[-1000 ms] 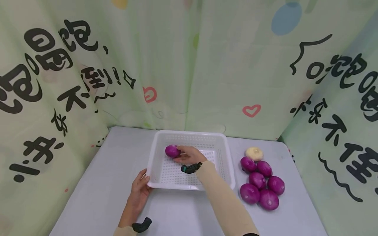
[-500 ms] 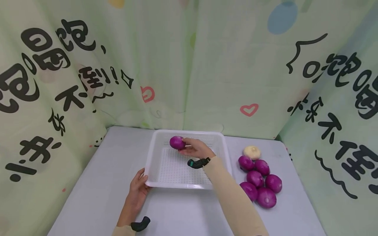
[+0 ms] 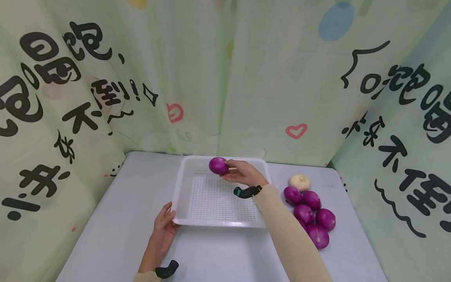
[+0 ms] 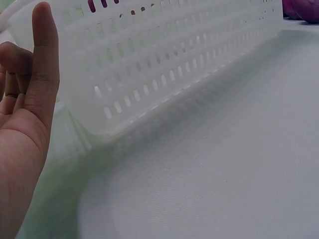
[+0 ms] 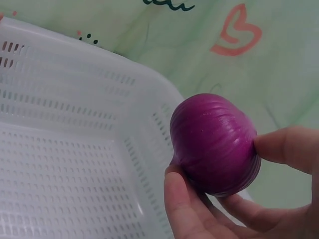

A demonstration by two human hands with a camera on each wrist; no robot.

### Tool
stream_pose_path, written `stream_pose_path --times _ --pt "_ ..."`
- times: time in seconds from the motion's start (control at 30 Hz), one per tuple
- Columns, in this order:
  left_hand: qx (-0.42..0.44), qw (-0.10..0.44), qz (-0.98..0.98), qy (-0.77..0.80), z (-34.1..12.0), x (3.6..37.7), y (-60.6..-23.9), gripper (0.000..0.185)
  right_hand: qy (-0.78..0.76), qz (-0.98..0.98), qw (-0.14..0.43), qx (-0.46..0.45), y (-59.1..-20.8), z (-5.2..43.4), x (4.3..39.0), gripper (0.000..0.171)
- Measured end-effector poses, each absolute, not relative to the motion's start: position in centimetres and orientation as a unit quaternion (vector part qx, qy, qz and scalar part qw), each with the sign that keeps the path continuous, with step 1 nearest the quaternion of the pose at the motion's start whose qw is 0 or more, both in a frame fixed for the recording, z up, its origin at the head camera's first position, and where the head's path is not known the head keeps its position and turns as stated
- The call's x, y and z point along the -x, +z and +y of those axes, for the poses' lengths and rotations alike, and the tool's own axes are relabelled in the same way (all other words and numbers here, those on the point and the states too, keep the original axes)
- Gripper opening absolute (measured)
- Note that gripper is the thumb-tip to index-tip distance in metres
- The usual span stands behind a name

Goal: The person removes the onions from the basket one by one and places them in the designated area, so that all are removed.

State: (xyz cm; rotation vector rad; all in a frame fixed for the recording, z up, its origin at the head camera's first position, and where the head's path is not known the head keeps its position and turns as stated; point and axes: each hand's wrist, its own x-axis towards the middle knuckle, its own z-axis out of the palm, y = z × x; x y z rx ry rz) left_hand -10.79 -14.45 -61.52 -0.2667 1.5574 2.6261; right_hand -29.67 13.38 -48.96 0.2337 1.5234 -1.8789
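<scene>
Fingers (image 5: 182,204) and thumb of the right hand (image 3: 243,174) are curled round a purple onion (image 3: 219,165), which they pinch from below and from the side; the onion is held off the floor of the white basket (image 3: 183,188), above its far rim and near the back wall's middle. In the right wrist view the onion (image 5: 215,144) is a flattened globe whose ribs run toward the lower right, so its short axis appears to tilt that way — neither root nor tip end can be made out, both being covered or turned away. The left hand (image 3: 163,227) rests at the basket's near-left corner, thumb straight against the slotted wall (image 4: 164,59); whether the other fingers grip the rim cannot be told, since they are cut off at the frame edge. Beside the basket on the right lie five purple onions (image 3: 310,213) in a cluster, partly masked by the right sleeve (image 3: 292,239), with a pale onion (image 3: 300,182) at their far end. The grey table (image 3: 116,219) lies bare on the basket's left and near sides; a printed curtain (image 3: 225,78) stands just behind its far edge.
</scene>
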Motion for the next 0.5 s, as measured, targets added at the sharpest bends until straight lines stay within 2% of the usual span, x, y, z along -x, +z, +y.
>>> stream_pose_path --times 0.5 --pt "0.088 0.039 0.509 0.855 -14.6 10.7 -61.4 0.039 -0.709 0.612 0.35 -0.029 -45.8 18.5 29.9 0.038"
